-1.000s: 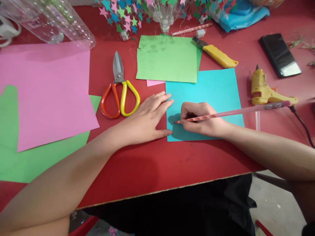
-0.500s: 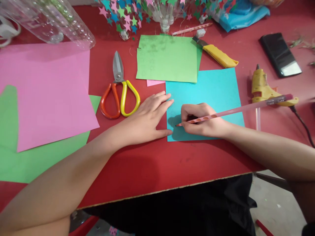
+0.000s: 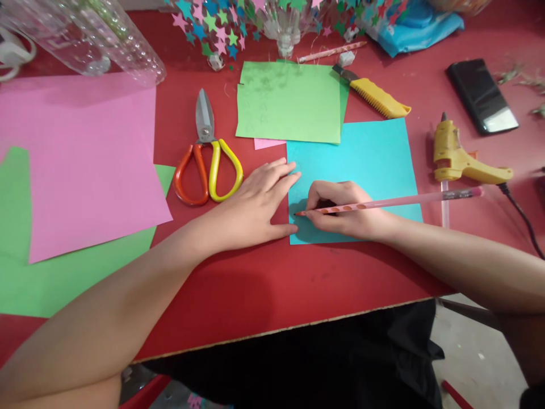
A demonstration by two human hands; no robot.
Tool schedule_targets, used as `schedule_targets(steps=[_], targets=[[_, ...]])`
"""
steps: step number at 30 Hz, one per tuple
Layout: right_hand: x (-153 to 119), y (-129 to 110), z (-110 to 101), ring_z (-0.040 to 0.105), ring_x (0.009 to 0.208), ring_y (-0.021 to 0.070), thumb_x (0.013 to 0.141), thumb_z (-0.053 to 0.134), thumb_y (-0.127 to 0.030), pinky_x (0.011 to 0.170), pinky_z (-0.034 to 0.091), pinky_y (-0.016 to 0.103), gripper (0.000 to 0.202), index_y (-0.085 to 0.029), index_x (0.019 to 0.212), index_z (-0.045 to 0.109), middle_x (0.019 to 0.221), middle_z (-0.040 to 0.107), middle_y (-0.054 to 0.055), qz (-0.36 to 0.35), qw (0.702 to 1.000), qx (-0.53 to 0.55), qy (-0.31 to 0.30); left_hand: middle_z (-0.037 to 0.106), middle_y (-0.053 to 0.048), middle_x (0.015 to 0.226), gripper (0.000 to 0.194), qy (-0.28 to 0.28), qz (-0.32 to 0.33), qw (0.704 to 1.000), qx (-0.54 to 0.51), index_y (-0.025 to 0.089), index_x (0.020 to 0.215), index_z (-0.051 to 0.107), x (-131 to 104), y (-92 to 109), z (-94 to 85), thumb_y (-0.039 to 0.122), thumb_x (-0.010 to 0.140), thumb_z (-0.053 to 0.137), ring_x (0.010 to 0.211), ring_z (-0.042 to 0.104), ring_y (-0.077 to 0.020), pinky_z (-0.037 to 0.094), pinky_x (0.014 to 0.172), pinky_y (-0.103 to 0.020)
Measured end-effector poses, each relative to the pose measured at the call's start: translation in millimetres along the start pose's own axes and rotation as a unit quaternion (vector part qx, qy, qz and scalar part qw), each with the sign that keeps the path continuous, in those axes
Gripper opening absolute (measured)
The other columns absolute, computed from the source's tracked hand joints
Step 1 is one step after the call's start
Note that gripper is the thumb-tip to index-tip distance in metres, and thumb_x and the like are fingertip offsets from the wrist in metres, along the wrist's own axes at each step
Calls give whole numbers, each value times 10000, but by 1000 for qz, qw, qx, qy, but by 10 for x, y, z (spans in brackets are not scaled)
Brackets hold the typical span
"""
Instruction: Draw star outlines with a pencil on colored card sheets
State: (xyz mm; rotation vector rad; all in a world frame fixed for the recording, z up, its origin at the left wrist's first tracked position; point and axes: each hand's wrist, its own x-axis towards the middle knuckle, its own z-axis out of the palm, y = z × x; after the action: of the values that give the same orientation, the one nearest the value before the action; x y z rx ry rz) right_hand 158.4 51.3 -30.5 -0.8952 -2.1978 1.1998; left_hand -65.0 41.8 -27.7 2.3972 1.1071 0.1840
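Note:
A blue sheet of paper (image 3: 378, 153) lies on the red table (image 3: 238, 295). My right hand (image 3: 347, 211) rests on it, closed around a pink pencil (image 3: 400, 200) whose tip is at the sheet's left part. Spread flat, my left hand (image 3: 259, 207) has its fingertips on the sheet's left edge and holds nothing. Scissors (image 3: 205, 147) with one red and one yellow handle lie just left of that hand. Above the blue sheet are a light green paper (image 3: 289, 102) and a yellow-handled cutter (image 3: 378, 97).
Pink paper (image 3: 93, 165) overlaps green paper (image 3: 85, 272) at left. Clear plastic (image 3: 123, 45) lies behind. Star decorations (image 3: 221, 28) hang at the back. A glue gun (image 3: 455, 153), phone (image 3: 483, 96) and blue packet (image 3: 417, 34) are at right; another pencil (image 3: 332, 52) lies behind.
My right hand has shifted slightly left with the pencil, whose tip is nearer the blue sheet's left edge and whose back end has swung lower. My left hand has stayed in place.

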Motion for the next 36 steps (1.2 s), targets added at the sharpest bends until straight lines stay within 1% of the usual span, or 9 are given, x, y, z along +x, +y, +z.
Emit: schedule_targets(steps=[7,10,14,17,21,25,30,36], targets=[[4,-26,11,520,584,76,825,573,-155,537,350,198,99,-174,745,519,672,593,-29,19,1000,-4,0,225,-127,1595,809,-1,-1,1000,-9,262,1521,226,7,17,-15,496,861,631,1488,174,-362,205,1211,-570],[4,-22,14,516,585,75,822,573,-153,537,346,199,101,-174,741,516,671,589,-30,11,1000,-5,5,221,-139,1595,815,-5,-3,1000,-4,247,1524,218,7,19,-19,499,865,626,1488,172,-360,206,1210,-568],[-4,-5,25,470,558,67,808,580,-145,537,331,203,135,-183,716,489,628,525,-53,9,1000,-12,26,218,-141,1594,820,-5,-1,1000,7,247,1525,206,8,19,-15,509,868,620,1492,168,-344,218,1209,-561],[-14,9,29,429,529,61,792,576,-135,522,309,205,152,-191,704,466,599,484,-69,8,999,-13,37,228,-141,1590,811,-1,1,1000,3,246,1521,216,11,20,-8,508,868,619,1489,174,-351,214,1210,-563],[-31,24,24,412,525,64,773,560,-122,514,292,211,143,-193,702,458,595,479,-65,15,998,-39,44,232,-155,1586,828,0,3,1000,13,218,1519,220,12,20,-6,513,863,629,1491,170,-345,208,1216,-547],[-44,36,17,389,516,62,754,561,-100,495,282,206,159,-195,690,451,592,470,-64,16,997,-43,55,233,-159,1585,832,-4,3,1000,20,220,1520,213,8,24,-17,523,863,626,1493,172,-337,213,1215,-541],[-50,36,9,380,510,61,735,552,-80,490,281,202,174,-198,676,438,581,452,-67,18,996,-48,67,230,-149,1588,822,-5,2,1000,4,239,1520,215,13,24,-22,521,865,622,1486,181,-357,201,1214,-560],[-58,30,-3,383,507,61,730,544,-83,486,284,200,159,-196,679,445,574,448,-68,18,997,-45,61,234,-152,1584,821,-2,6,1000,8,232,1523,210,9,10,-13,520,869,616,1489,176,-352,200,1215,-558]])
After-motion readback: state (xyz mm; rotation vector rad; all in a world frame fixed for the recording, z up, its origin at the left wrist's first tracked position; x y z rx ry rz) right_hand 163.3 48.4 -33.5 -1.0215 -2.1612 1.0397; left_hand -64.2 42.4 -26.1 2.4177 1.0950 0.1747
